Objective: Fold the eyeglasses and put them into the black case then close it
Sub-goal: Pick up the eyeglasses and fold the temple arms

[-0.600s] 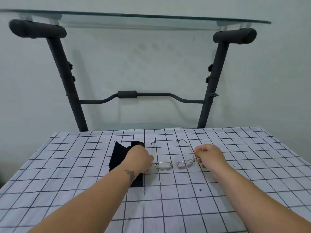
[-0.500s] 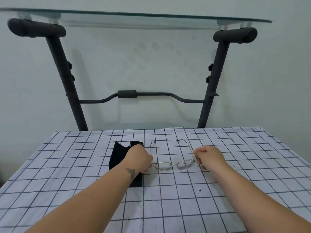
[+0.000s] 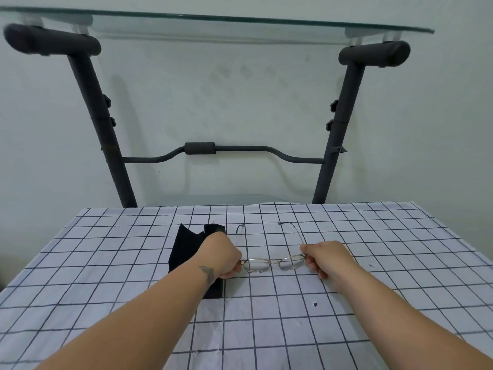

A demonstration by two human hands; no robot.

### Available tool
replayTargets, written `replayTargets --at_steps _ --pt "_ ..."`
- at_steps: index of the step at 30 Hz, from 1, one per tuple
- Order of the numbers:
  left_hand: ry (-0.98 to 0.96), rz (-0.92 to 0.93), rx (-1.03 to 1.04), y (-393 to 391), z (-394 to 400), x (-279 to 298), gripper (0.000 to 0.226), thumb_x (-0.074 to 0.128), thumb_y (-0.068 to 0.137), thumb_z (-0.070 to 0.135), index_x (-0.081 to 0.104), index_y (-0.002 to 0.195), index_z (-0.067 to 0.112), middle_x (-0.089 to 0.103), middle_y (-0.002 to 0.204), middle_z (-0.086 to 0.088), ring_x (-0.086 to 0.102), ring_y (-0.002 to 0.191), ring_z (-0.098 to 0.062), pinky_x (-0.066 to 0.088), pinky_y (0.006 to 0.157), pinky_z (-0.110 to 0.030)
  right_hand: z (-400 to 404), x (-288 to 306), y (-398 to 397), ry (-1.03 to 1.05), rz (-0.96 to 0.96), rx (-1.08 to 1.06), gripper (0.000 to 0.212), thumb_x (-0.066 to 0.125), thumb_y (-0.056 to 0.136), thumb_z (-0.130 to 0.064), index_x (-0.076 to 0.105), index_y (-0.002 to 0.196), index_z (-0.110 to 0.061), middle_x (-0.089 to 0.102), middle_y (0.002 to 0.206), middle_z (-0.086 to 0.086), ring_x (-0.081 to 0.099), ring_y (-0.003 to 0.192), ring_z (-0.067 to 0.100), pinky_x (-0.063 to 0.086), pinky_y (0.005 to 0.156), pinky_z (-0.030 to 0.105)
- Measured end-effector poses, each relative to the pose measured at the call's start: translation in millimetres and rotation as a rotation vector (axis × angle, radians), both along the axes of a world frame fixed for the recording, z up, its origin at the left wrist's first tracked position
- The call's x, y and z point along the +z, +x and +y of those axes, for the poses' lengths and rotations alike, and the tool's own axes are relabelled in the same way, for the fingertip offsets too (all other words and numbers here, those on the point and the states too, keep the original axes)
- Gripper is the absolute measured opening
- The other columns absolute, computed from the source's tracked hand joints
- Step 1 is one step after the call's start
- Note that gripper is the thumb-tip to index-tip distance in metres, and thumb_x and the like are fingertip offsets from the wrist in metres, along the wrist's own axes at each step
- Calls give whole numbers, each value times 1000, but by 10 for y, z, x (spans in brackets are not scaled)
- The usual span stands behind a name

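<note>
On the checked cloth (image 3: 266, 329), left hand (image 3: 222, 256) and right hand (image 3: 326, 259) pinching the unfolded eyeglasses (image 3: 272, 264)

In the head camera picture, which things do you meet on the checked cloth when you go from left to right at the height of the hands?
black case → left hand → eyeglasses → right hand. Each hand pinches one outer end of the eyeglasses' front; the temples are unfolded and point away from the person.
</note>
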State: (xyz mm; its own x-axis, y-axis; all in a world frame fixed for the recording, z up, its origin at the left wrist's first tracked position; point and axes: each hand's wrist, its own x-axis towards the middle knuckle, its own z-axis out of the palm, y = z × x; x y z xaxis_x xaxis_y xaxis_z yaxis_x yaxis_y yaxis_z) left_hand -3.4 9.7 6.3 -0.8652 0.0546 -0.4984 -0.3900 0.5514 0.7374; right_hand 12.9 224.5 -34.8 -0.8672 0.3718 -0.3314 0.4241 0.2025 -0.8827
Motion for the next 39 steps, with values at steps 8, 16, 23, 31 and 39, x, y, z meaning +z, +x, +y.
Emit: replayTargets --at_steps 8,16,23,31,39 --pt "21 1 28 37 24 31 17 41 96 -2 51 83 0 55 63 -9 44 52 -17 33 50 -23 8 -33 12 -59 -15 -6 14 62 80 -12 63 68 -5 55 49 5 42 36 14 26 37 21" --pt "20 48 48 35 5 -20 9 47 94 0 56 94 -1 63 70 -11 54 59 -18 43 51 -23 8 -34 18 -75 4 -9 13 62 80 -10 63 68 -4 55 51 6 43 38 14 28 37 22" --pt "-17 186 24 42 -85 -46 9 55 87 3 64 90 3 67 76 -7 62 57 -15 55 58 -25 -9 7 57 -90 40 -9 15 63 82 -12 64 69 -4 56 54 7 44 40 15 32 39 23" --pt "10 257 68 145 -249 72 11 54 88 6 62 94 9 70 68 -6 68 72 -23 54 60 -27 -116 137 135 -94 128 17 17 67 83 -17 68 70 -6 63 57 3 51 44 11 41 41 23" --pt "-10 343 123 293 -583 198 13 57 89 12 62 100 16 75 78 -4 72 66 -7 56 54 -24 -354 309 225 -207 180 88 9 66 83 -11 71 78 -5 66 55 0 54 46 10 45 46 24"
